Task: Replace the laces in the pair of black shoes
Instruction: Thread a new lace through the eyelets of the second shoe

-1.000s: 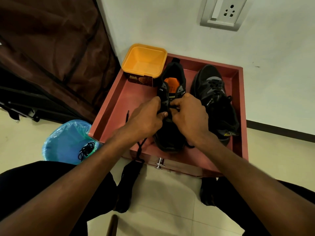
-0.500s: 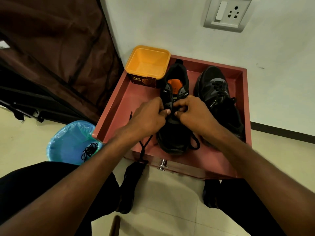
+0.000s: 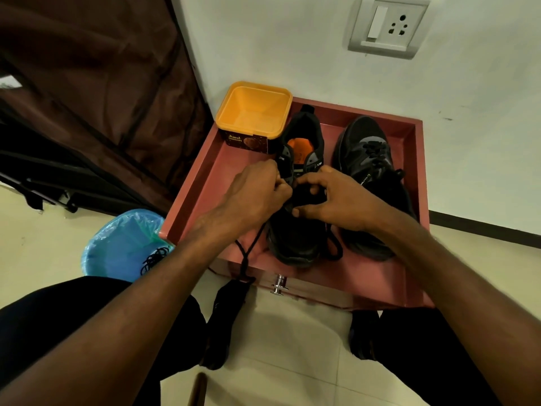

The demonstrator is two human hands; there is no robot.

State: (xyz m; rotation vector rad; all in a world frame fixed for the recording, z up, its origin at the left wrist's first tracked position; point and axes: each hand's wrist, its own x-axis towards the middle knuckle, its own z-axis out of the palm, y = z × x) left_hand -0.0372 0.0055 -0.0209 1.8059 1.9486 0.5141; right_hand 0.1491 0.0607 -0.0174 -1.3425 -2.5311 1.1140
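**Me:** Two shoes sit side by side in the pink tray (image 3: 205, 183). I'm working on the left shoe (image 3: 298, 230), the one with the orange insole; the right shoe (image 3: 369, 159) beside it already looks laced.

**You:** What are your hands doing?

**Me:** Both are bunched over the eyelet area. My left hand (image 3: 257, 191) has its fingers curled, pinching the black lace (image 3: 248, 247) near the upper eyelets. My right hand (image 3: 330, 197) is curled narrow around the other run of lace at the tongue. Exactly which eyelet I'm at is hidden under my fingers.

**You:** Where does the lace go from there?

**Me:** One end trails from under my left hand over the tray's front edge and hangs toward the floor. Another part loops on the tray floor by the toe, under my right wrist.

**You:** How will it handle?

**Me:** I'd judge it soft and limp, so it won't push through a hole by itself. Best to pinch it right at the stiff tip and feed that in. The shoe seems light and its upper pliable, so it may slide unless one hand steadies it at the eyelet row.

**You:** Anything else nearby?

**Me:** A yellow tub (image 3: 254, 112) in the tray's far corner, and a blue-lined bin (image 3: 123, 241) on the floor holding a tangle of black laces (image 3: 153, 257)
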